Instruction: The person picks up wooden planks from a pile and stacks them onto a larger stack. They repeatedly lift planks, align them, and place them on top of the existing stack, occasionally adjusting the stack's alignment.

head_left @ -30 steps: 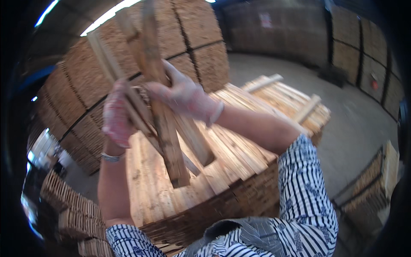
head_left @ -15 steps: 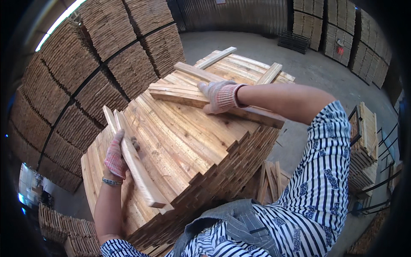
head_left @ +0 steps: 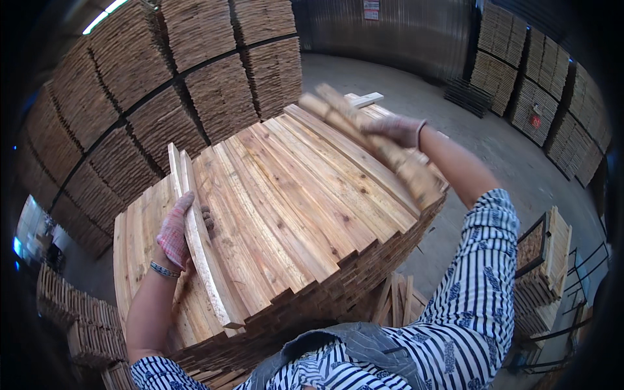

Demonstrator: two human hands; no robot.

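Note:
My left hand, in a knitted work glove, is closed around a pair of narrow wooden boards held side by side, slanting over the near left of a large board stack. Its fingertips show at the boards' right side. At the stack's far right, my gloved right hand is closed over rough wooden boards, which are smeared by motion; their exact number is unclear. Just left of these, another board lies on the top layer. The stack's top is made of boards laid edge to edge.
Tall stacks of boards line the left side, and more stacks stand at the far right. A lone light board juts past the far edge. Dark racks rest on the concrete floor. Loose boards lean near my body.
My right hand has moved right and away from me, shifting boards toward the stack's far right and baring more of its top. My left hand keeps its hold; the view has shifted slightly.

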